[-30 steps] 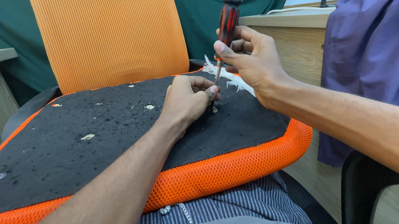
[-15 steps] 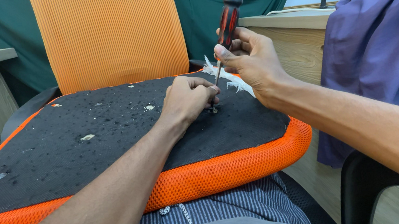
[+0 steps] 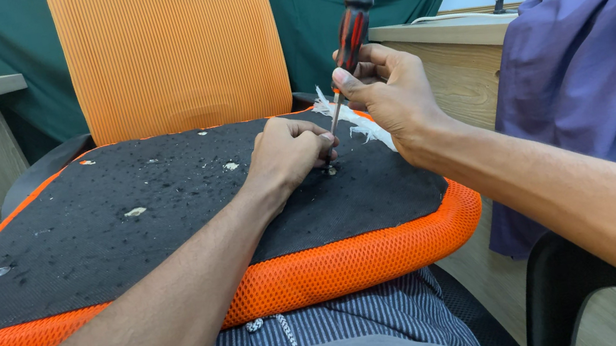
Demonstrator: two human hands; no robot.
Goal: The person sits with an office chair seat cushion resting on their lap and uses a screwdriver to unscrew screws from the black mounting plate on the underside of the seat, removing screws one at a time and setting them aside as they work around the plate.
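1. A screwdriver (image 3: 349, 39) with a red-and-black handle was found gripped in the right hand (image 3: 389, 95), fingers closed round the lower handle, shaft angled down and to the left.
2. The tip was seen at a small metal fastener (image 3: 332, 169) set in the black underside (image 3: 164, 215) of an upturned orange seat cushion (image 3: 357, 261) – whether the tip was properly seated could not be told.
3. The left hand (image 3: 286, 151) was found curled, knuckles up, resting on the black panel, its fingertips (image 3: 326, 139) just beside the fastener and the shaft. Nothing could be made out held in it.
4. The cushion was noted lying across the person's lap, not on a firm surface, with the orange chair back (image 3: 172, 49) standing behind it.
5. Risk judged: the tip could slip off the fastener under pressure and strike the left fingertips, given how close they were kept.
6. Risk judged: the cushion could rock or slide on the lap, as no clamp was seen, and the shaft would be thrown off line.
7. A frayed white scrap (image 3: 356, 120) was seen just beside the shaft – it could be caught by the tip.
8. Edges: the fastener lay near the cushion's far right corner. A purple cloth (image 3: 601, 62) hung well to the right; open room was noted across the left of the panel.
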